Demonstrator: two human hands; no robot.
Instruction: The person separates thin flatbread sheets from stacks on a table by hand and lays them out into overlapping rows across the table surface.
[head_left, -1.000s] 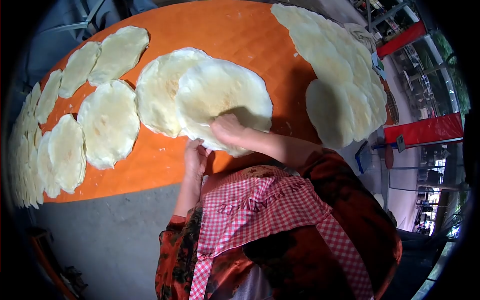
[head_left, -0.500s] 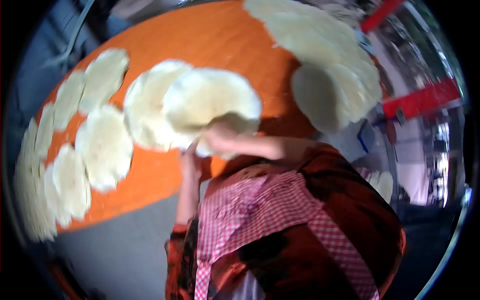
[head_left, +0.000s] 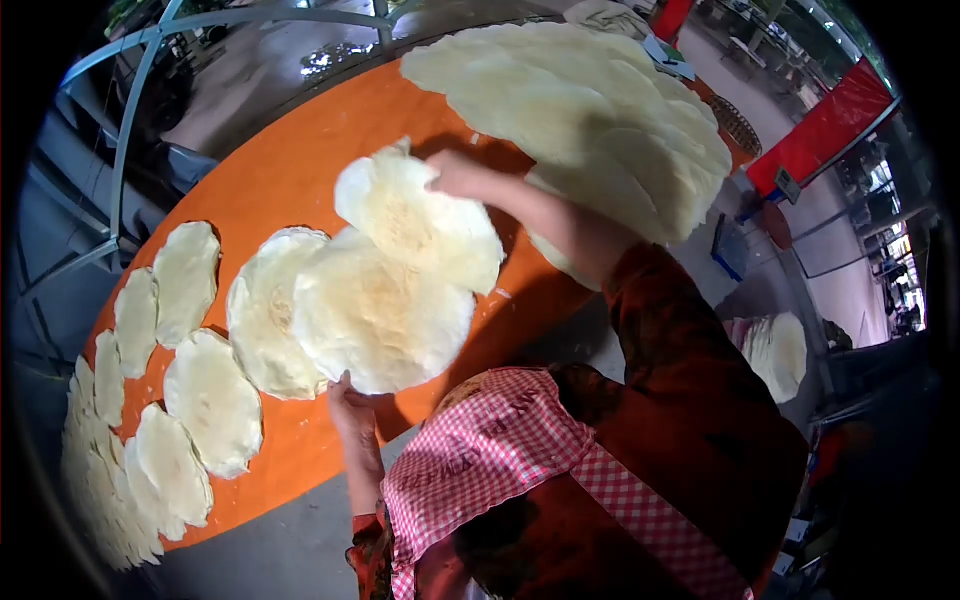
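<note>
My right hand [head_left: 458, 177] is closed on the edge of a thin round flatbread [head_left: 420, 225], which is lifted and bent over at its far end. Beneath it lies another pale round flatbread [head_left: 380, 320], browned a little in the middle. At its near edge is my left hand [head_left: 352, 408], thumb up against the rim and fingers closed, partly hidden. A further stack of flatbreads [head_left: 268, 315] lies just to the left, partly under that one. All rest on an orange table [head_left: 310, 200].
Overlapping flatbreads [head_left: 570, 90] spread over the table's far right. Smaller piles [head_left: 212, 400] and a long fanned row [head_left: 85, 450] line the left end. A metal frame [head_left: 125, 150] stands beyond the left edge, a red panel [head_left: 825, 125] at the right.
My right hand has moved up and away from my body, lifting a flatbread by its edge. My left hand has moved slightly down and left, staying by the near rim. The view has shifted.
</note>
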